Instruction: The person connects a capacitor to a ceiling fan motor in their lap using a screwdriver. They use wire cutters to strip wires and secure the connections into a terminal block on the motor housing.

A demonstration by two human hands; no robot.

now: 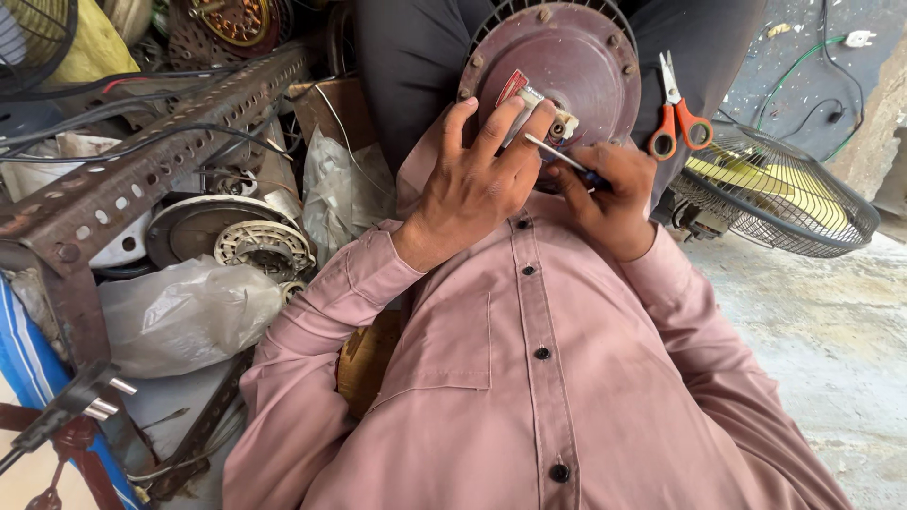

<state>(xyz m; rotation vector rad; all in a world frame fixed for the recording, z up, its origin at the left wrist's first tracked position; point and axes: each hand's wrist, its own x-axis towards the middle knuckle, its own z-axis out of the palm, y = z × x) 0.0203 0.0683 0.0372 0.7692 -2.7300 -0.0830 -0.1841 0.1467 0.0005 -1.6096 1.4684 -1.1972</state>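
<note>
A round, dark red fan motor housing (567,66) rests on the person's lap, against dark trousers, just above the pink shirt front. The left hand (472,179) lies on the housing's lower face with its fingers spread and curled over a small silver-grey block (its exact kind cannot be told) beside the centre shaft. The right hand (609,194) is closed around the dark handle of a screwdriver (557,154), whose thin metal shank slants up and left, its tip touching the housing near the shaft, just beside the left fingers.

Orange-handled scissors (675,113) lie on the trousers just right of the housing. Farther right, a wire fan guard (784,198) with yellow blades behind it rests on the concrete floor (822,321). To the left lie a rusty perforated angle bar (142,161), a wound stator ring (265,246) and a crumpled clear plastic bag (184,316).
</note>
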